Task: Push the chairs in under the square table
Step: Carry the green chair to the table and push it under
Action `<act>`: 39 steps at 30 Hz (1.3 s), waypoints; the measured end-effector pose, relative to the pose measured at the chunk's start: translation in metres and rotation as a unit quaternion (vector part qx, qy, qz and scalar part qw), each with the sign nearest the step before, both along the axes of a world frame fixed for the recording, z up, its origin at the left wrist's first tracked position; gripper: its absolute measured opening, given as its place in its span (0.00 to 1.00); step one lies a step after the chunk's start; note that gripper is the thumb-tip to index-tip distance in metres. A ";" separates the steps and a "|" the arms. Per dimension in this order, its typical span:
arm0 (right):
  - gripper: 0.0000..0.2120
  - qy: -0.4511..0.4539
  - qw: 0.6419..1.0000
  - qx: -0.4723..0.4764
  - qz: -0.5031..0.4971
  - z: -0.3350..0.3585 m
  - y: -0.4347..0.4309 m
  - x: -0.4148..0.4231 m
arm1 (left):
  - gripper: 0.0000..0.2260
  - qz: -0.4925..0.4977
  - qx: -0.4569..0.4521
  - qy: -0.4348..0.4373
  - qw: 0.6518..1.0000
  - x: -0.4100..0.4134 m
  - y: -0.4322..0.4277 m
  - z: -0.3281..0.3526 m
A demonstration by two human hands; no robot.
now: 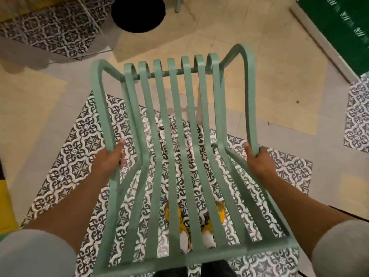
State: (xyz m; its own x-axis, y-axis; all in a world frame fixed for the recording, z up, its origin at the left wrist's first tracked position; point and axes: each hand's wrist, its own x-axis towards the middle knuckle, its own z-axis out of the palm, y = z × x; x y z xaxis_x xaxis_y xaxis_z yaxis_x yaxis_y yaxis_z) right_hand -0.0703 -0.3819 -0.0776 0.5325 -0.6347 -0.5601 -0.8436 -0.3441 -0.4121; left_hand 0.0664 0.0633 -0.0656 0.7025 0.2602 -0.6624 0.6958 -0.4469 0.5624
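Place: looked like a café or eatery.
Signs: patterned floor tiles (65, 162), green slatted chair (179, 136), round black table base (138, 14).

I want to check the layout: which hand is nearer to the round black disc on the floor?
Left. The left hand grips the green slatted chair's left armrest, below the black disc; the right hand grips the right armrest, farther off.

Black round base (138, 14) beyond chair (175, 136)
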 end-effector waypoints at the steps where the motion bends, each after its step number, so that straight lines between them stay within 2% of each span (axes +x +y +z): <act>1: 0.35 -0.001 1.000 -0.011 0.008 -0.001 0.000 0.001 | 0.30 0.003 -0.004 0.017 1.000 -0.011 0.003 0.001; 4: 0.35 -0.003 0.999 -0.040 0.025 -0.001 0.000 0.004 | 0.32 -0.003 -0.012 0.067 0.998 -0.046 0.009 0.002; 7: 0.32 -0.015 0.998 -0.056 0.031 0.001 0.001 0.008 | 0.35 -0.036 0.034 0.045 0.998 -0.062 0.007 0.005; 15: 0.25 -0.003 0.996 -0.081 0.037 0.015 -0.009 0.009 | 0.31 -0.102 0.163 0.023 0.981 -0.052 -0.020 0.009; 20: 0.22 0.007 0.993 -0.106 0.052 0.016 -0.024 0.003 | 0.28 -0.125 0.164 0.017 0.978 -0.049 -0.032 0.005; 29: 0.17 0.027 0.987 -0.113 0.106 0.017 -0.044 0.023 | 0.25 -0.141 0.179 0.057 0.972 -0.032 -0.045 0.004; 36: 0.18 0.073 0.985 -0.088 0.130 0.022 -0.052 0.046 | 0.22 -0.203 0.199 0.088 0.955 -0.016 -0.055 0.006; 39: 0.20 0.091 0.983 -0.093 0.130 0.021 -0.050 0.047 | 0.25 -0.222 0.220 0.091 0.946 -0.017 -0.058 0.005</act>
